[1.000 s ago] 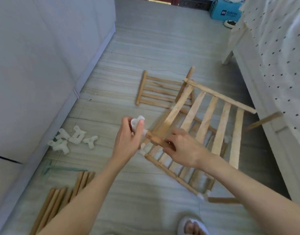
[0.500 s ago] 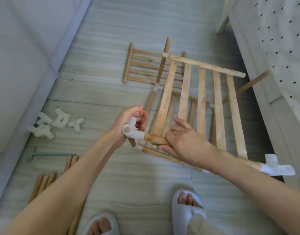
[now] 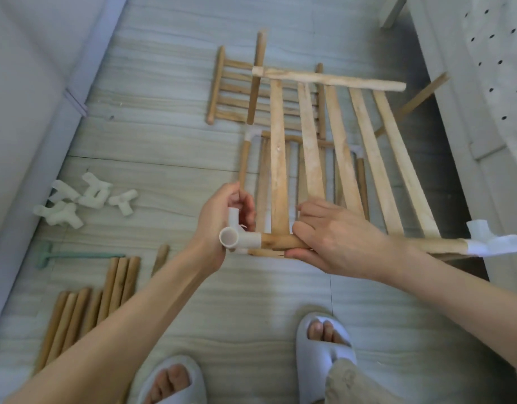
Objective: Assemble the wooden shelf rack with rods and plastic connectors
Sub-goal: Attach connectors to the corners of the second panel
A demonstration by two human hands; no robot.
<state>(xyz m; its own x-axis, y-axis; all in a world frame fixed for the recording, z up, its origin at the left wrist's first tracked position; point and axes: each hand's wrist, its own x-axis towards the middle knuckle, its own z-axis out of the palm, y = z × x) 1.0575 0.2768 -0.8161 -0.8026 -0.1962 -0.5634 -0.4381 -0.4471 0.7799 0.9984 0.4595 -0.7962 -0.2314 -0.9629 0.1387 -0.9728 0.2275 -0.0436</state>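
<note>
No lettering shows anywhere on these parts. The left hand (image 3: 222, 225) curls round a white plastic connector (image 3: 236, 236) at centre frame, its open round socket facing the camera, seated on the left end of a round wooden rod (image 3: 283, 242). The right hand (image 3: 336, 237) grasps that rod, thumb beneath. The slatted shelf panel (image 3: 339, 158) runs off toward twelve o'clock; a second connector (image 3: 490, 243) caps the rod at three o'clock. Spare connectors (image 3: 85, 199) lie at nine o'clock, loose rods (image 3: 88, 304) at eight, a green tool (image 3: 73, 255) between them. Grey slippers (image 3: 321, 345) stand at six on a streaked grey floor (image 3: 163, 141).
</note>
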